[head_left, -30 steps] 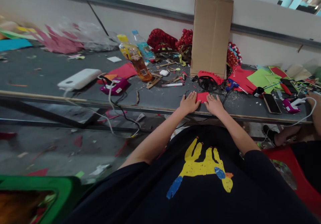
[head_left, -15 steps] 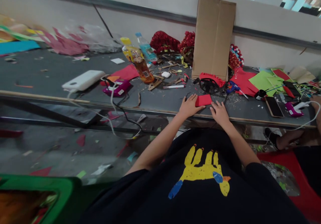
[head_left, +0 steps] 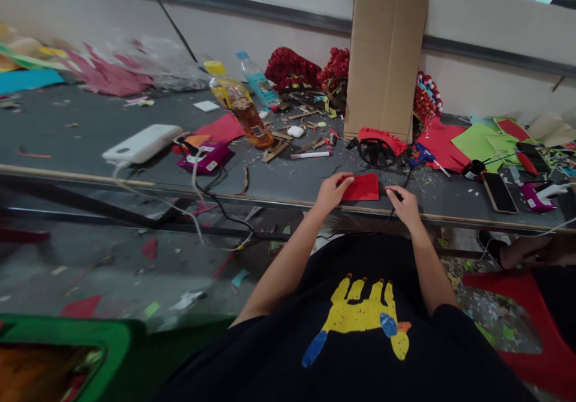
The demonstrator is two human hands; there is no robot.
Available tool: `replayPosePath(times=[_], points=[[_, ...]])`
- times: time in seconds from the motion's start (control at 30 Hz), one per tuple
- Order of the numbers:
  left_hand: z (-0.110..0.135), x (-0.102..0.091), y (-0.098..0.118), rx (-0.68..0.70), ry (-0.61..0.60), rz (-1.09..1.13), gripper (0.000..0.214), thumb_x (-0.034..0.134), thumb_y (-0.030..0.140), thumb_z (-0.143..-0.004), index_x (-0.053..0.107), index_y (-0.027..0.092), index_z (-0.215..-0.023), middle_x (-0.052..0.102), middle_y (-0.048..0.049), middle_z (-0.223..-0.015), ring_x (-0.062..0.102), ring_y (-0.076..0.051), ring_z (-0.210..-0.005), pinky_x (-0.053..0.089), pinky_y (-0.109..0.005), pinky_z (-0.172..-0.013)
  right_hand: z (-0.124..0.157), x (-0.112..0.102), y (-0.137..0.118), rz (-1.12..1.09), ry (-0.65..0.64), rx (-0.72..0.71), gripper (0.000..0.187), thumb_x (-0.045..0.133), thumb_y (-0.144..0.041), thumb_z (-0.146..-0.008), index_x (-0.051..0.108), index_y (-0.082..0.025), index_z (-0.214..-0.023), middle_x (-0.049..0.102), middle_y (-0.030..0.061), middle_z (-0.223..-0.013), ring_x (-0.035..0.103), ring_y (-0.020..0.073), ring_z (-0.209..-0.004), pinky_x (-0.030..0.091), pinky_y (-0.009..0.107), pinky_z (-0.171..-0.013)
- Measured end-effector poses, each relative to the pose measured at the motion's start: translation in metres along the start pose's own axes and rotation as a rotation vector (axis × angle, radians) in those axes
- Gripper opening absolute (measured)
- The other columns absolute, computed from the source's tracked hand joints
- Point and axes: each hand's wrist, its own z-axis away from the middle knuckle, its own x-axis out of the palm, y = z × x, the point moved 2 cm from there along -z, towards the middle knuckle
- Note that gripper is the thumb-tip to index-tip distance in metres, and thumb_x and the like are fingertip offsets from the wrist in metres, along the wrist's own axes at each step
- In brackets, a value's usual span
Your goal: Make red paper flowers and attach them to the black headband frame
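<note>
A small red sheet of paper (head_left: 363,187) lies near the front edge of the grey table (head_left: 288,186). My left hand (head_left: 332,192) is closed on the paper's left edge, with thumb and fingers pinched there. Just past the right edge of the sheet, my right hand (head_left: 404,203) has its thumb and fingers drawn together. What they hold, if anything, is too small to make out. A thin black cable runs close by this hand. Behind the paper sits a black, frame-like object (head_left: 377,152) with a red fringed piece (head_left: 387,139).
A cardboard sheet (head_left: 387,60) leans on the wall. To the left stand bottles, one with a yellow cap (head_left: 238,108), and a white power bank (head_left: 143,143). On the right are a blue glue gun (head_left: 422,155), coloured papers and a phone (head_left: 498,192). Cables hang over the front edge.
More of the red paper shows now. My left hand has gone from lying flat beside it to pinching its edge. My right hand's spread fingers have closed, slightly farther right.
</note>
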Motion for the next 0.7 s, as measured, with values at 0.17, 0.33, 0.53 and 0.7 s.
replayPosePath(times=[0.17, 0.33, 0.53, 0.7], points=[[-0.002, 0.000, -0.010, 0.034, -0.092, 0.204, 0.036, 0.061, 0.042, -0.077, 0.070, 0.016, -0.099, 0.071, -0.0093, -0.103, 0.065, -0.022, -0.096, 0.047, -0.035, -0.091, 0.001, 0.002, -0.003, 0.025, -0.029, -0.031, 0.031, 0.050, -0.041, -0.087, 0.071, -0.020, -0.095, 0.074, 0.0069, -0.102, 0.066, 0.0213, -0.100, 0.048, 0.035, -0.091], [-0.003, -0.001, -0.013, 0.003, 0.019, 0.184, 0.028, 0.056, 0.035, -0.080, 0.070, 0.015, -0.094, 0.073, -0.0083, -0.095, 0.065, -0.020, -0.087, 0.049, -0.034, -0.085, 0.000, 0.001, -0.001, 0.029, -0.046, -0.035, 0.032, 0.049, -0.041, -0.087, 0.072, -0.019, -0.093, 0.074, 0.0083, -0.100, 0.066, 0.0218, -0.098, 0.048, 0.034, -0.089], [0.010, -0.007, -0.003, 0.068, 0.193, 0.137, 0.028, 0.054, 0.035, -0.081, 0.072, 0.016, -0.092, 0.072, -0.0061, -0.087, 0.064, -0.017, -0.077, 0.050, -0.028, -0.074, 0.001, 0.006, -0.007, -0.055, -0.055, 0.059, 0.034, 0.052, -0.045, -0.085, 0.068, -0.020, -0.102, 0.072, 0.0077, -0.107, 0.065, 0.0229, -0.102, 0.048, 0.039, -0.094], [0.013, -0.010, -0.013, 0.010, 0.261, 0.361, 0.033, 0.063, 0.044, -0.075, 0.070, 0.015, -0.089, 0.070, -0.0051, -0.078, 0.061, -0.014, -0.067, 0.050, -0.026, -0.065, 0.000, 0.039, -0.019, -0.404, -0.167, 0.112, 0.065, 0.058, -0.057, -0.078, 0.045, -0.023, -0.132, 0.062, 0.0087, -0.126, 0.063, 0.0216, -0.106, 0.055, 0.035, -0.083]])
